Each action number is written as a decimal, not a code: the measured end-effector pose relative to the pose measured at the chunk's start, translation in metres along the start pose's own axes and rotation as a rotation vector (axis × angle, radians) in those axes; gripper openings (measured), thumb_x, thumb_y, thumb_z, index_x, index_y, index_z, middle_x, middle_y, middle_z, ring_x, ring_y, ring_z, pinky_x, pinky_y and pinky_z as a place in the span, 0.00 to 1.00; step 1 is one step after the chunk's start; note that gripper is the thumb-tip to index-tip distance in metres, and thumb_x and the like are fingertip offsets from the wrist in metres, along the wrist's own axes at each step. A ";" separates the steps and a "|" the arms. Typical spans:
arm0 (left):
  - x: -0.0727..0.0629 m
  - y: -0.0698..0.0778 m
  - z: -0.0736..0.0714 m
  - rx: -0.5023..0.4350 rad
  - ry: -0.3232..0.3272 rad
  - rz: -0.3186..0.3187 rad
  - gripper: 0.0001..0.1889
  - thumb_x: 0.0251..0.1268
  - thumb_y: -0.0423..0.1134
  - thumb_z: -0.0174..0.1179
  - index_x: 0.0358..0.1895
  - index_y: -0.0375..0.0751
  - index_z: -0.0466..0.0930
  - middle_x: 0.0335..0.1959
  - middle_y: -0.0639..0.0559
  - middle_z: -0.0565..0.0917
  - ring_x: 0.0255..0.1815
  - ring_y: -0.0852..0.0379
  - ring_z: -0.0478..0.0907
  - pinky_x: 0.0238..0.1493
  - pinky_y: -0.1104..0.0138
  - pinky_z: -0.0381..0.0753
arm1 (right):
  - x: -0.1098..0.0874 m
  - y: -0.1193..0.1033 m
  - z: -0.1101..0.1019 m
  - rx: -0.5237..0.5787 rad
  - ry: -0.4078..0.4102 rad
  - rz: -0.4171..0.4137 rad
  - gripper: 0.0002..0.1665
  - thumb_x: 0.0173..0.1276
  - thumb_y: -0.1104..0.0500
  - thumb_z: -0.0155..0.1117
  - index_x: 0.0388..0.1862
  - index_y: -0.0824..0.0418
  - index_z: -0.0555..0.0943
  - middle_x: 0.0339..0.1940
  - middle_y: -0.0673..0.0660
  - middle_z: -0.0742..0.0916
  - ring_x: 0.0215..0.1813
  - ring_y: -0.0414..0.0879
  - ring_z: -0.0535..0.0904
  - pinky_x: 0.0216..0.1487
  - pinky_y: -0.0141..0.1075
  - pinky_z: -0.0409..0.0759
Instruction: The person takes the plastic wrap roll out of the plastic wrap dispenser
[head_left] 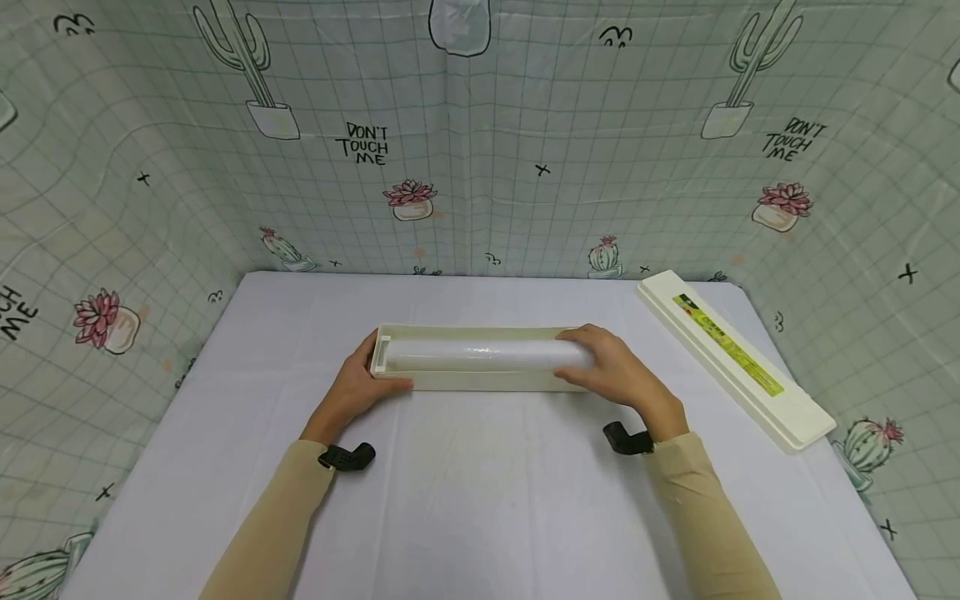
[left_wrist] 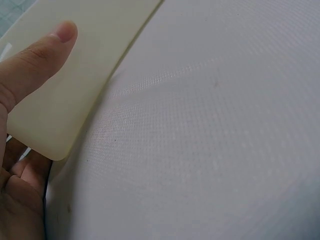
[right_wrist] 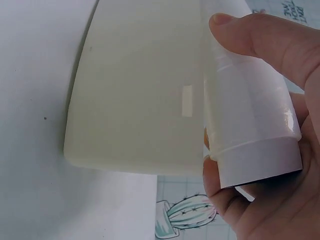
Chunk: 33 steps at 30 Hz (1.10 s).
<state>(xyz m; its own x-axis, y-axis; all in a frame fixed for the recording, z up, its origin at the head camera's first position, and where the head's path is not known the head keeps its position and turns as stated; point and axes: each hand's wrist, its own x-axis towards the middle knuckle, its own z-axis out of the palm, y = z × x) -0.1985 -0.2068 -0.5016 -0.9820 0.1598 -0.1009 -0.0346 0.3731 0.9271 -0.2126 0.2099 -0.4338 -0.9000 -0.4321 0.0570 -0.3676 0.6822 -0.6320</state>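
Observation:
A long cream plastic box (head_left: pixel 480 382), open at the top, lies crosswise on the table. In it lies a shiny white roll of cling film (head_left: pixel 465 354). My left hand (head_left: pixel 360 383) holds the box's left end, its thumb along the front wall and its fingers behind the end. My right hand (head_left: pixel 611 367) grips the roll near its right end. In the right wrist view the thumb presses one side of the roll (right_wrist: pixel 250 110) and the fingers curl round the other. That end of the roll stands up out of the box (right_wrist: pixel 135 100).
A cream lid (head_left: pixel 795 417) with a yellow-green label (head_left: pixel 727 344) lies slanted at the table's right side. White cloth covers the table (head_left: pixel 465 500). A printed curtain (head_left: pixel 480 125) hangs along the back and both sides.

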 end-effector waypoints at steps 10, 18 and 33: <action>-0.001 0.000 0.001 -0.021 0.006 0.020 0.58 0.55 0.40 0.80 0.84 0.52 0.49 0.70 0.41 0.72 0.66 0.43 0.71 0.69 0.49 0.68 | -0.005 0.004 -0.004 0.014 0.037 0.005 0.29 0.65 0.54 0.77 0.63 0.62 0.81 0.61 0.63 0.84 0.54 0.57 0.80 0.53 0.52 0.79; -0.002 0.000 0.002 -0.029 0.008 0.023 0.58 0.55 0.40 0.80 0.84 0.53 0.49 0.69 0.42 0.73 0.65 0.44 0.72 0.69 0.49 0.69 | -0.008 0.007 -0.005 0.033 0.062 0.014 0.31 0.65 0.54 0.78 0.64 0.62 0.81 0.61 0.63 0.84 0.54 0.57 0.80 0.53 0.53 0.80; -0.002 -0.001 0.003 -0.022 0.009 0.008 0.59 0.55 0.41 0.80 0.85 0.53 0.48 0.74 0.43 0.69 0.70 0.42 0.70 0.71 0.47 0.67 | -0.013 0.015 -0.003 0.058 0.102 0.022 0.30 0.65 0.54 0.78 0.64 0.62 0.81 0.61 0.63 0.84 0.55 0.58 0.80 0.55 0.54 0.79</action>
<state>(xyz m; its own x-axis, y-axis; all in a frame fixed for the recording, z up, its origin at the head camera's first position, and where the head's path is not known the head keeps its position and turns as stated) -0.1958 -0.2047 -0.5032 -0.9839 0.1542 -0.0902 -0.0306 0.3520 0.9355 -0.2071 0.2280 -0.4420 -0.9278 -0.3535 0.1192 -0.3364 0.6545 -0.6771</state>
